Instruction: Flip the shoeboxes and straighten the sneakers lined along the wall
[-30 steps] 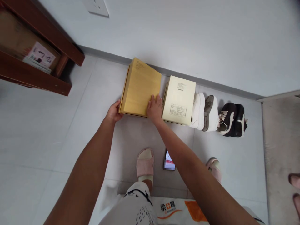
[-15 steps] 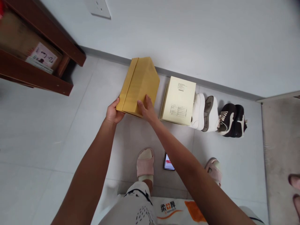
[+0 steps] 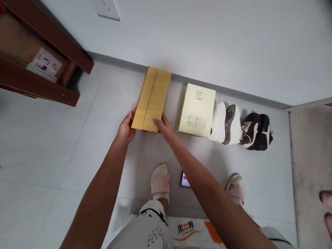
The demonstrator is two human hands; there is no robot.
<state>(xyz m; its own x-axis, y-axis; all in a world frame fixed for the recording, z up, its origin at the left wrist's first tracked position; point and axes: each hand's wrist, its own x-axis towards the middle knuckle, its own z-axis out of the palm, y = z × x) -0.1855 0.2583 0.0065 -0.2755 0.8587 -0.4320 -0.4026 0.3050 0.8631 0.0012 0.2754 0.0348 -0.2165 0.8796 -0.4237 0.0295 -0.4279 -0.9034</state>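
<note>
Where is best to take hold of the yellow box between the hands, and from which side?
Probably its two long sides, coming from the near end: the yellow box is narrow, and its far end sits close to the skirting.

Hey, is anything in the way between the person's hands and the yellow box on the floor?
No, nothing visible: the left hand and right hand both touch the mustard-yellow box directly.
</note>
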